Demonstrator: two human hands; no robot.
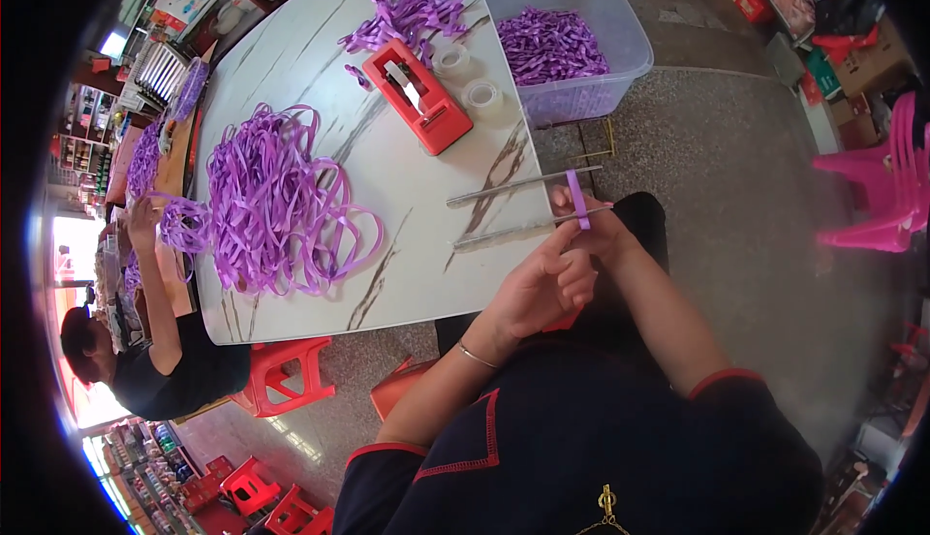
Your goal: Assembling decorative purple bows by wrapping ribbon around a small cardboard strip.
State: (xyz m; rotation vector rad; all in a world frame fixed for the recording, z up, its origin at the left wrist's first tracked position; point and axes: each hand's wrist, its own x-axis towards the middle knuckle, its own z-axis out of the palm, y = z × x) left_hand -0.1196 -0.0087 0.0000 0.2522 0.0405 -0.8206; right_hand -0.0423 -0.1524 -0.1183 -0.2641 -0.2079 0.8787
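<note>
Two thin metal rods [513,186] stick out over the right edge of the marbled table. A short band of purple ribbon [577,196] runs across both rods near their free ends. My right hand [605,235] is behind and below the rods, its fingers closed at the ribbon. My left hand [544,288] is closed too, its index finger reaching the ribbon's lower end and the other fingers curled in. Where the fingertips meet the ribbon is partly hidden. A large heap of purple ribbon loops [266,205] lies to the left on the table [412,273].
Farther back are a red tape dispenser [421,99], clear tape rolls [481,96] and a pile of purple ribbon pieces [412,16]. A clear plastic bin [630,60] holds many purple pieces. Across the table, a person [145,351] handles ribbon beside a red stool [291,375]. Pink chairs [877,191] stand right.
</note>
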